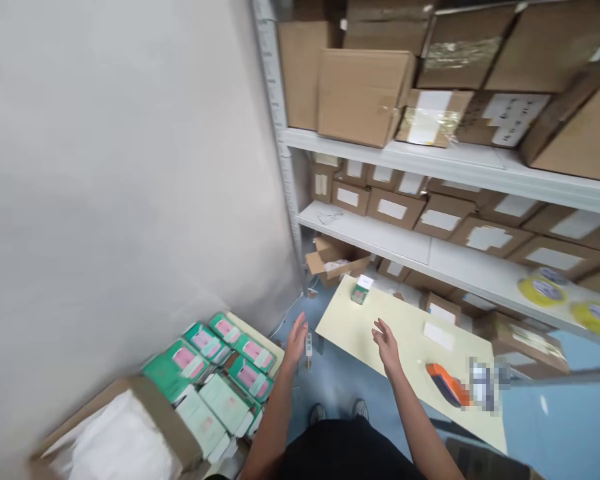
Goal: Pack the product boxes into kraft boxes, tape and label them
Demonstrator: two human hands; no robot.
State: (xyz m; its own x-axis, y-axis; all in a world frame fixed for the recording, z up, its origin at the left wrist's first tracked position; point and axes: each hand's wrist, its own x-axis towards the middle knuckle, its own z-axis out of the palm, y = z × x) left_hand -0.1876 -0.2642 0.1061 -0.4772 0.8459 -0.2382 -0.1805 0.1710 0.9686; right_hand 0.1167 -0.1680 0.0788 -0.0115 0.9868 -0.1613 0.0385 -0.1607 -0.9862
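Both my hands are raised in front of me, apart, with nothing in them. My left hand (pixel 296 340) has its fingers stretched out and hovers over the floor gap, beside the pile of green boxes with pink pictures (pixel 250 377). Over the cream table (pixel 400 313) is my right hand (pixel 386 341), its fingers parted and slightly bent. A small green box with a white top (pixel 361 289) stands at the table's far left corner. Farther right on the table lie a white paper label (pixel 438 336) and an orange and dark object (pixel 447 385) whose kind I cannot make out.
A metal shelf (pixel 365 230) full of labelled cardboard boxes rises behind the table. Tape rolls (pixel 543 291) rest on it at right. An open carton with white wrapping (pixel 123 440) stands at lower left. A power strip (pixel 309 347) and cable lie on the blue floor.
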